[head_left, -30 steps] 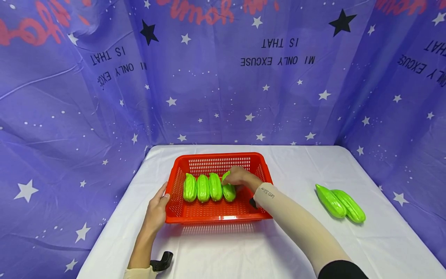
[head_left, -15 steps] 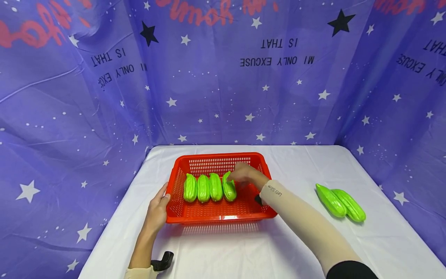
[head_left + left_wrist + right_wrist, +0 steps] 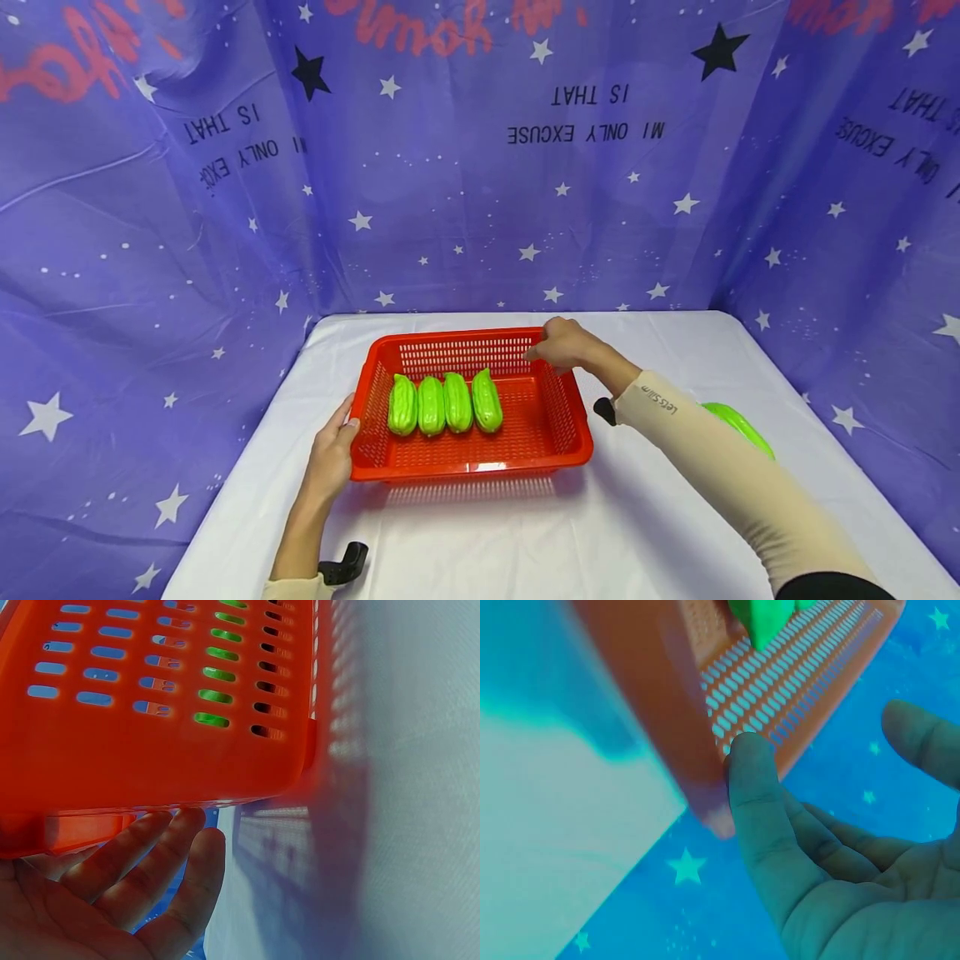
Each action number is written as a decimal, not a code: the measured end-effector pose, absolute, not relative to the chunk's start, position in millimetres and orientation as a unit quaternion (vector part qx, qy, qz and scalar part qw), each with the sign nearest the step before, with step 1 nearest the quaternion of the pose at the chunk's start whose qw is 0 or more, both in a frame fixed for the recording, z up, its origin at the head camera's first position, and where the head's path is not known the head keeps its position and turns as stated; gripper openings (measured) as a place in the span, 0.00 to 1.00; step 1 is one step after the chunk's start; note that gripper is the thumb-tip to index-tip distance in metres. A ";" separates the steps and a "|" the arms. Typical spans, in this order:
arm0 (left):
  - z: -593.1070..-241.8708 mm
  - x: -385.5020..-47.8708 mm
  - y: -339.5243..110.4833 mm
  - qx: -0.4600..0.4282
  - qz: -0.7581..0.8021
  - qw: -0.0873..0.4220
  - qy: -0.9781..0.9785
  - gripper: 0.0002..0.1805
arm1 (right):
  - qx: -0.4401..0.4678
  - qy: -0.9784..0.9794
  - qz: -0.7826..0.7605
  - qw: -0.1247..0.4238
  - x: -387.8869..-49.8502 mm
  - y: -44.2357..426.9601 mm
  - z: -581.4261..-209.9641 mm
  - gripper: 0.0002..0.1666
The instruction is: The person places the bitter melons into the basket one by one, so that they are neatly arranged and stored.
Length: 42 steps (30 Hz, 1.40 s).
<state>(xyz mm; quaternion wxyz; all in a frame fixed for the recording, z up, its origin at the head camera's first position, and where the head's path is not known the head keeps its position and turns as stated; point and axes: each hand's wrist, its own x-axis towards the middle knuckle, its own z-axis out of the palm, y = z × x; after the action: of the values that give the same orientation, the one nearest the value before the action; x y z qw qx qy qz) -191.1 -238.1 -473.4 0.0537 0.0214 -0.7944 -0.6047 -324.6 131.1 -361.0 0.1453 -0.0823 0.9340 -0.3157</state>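
Green vegetables (image 3: 458, 402) lie in one red basket (image 3: 528, 425) on the worktop (image 3: 480, 542); left hand (image 3: 328, 454) grips its left rim, right hand (image 3: 564, 344) at its far right corner, thumb and fingers parted. Four inside, another (image 3: 741, 425) partly behind the right sleeve (image 3: 727, 475).

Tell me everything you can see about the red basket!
The red basket is rectangular, shiny and plastic-looking, with slotted walls and a wide rim. Its open top faces up, with four green vegetables inside, leaving the right part bare. The left hand grips its left end; the right hand is at the far right corner, though whether it touches is unclear. Below is a white tablecloth; I can't tell whether it lies flat.
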 end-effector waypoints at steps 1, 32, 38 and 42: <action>-473.7 -190.8 -238.9 0.022 -0.604 0.052 -0.795 0.30 | -0.083 0.935 -0.315 0.144 -324.0 134.6 -358.6 0.20; -476.7 -190.2 -239.6 0.021 -0.608 0.048 -0.792 0.30 | -0.042 0.946 -0.287 0.142 -308.4 217.8 -367.5 0.42; -475.2 -191.2 -239.9 0.022 -0.609 0.046 -0.791 0.30 | -0.023 0.951 -0.278 0.137 -304.9 238.7 -376.2 0.40; -474.8 -192.4 -240.1 0.018 -0.614 0.043 -0.788 0.30 | -0.014 0.952 -0.279 0.129 -303.6 254.1 -383.5 0.29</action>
<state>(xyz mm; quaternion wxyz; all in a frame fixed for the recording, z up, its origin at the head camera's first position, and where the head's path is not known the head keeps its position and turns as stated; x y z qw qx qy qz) -192.4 -240.1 -474.8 0.0431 0.0177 -0.7881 -0.6137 -303.6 254.1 -383.5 0.1291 -0.0140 0.9515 -0.2789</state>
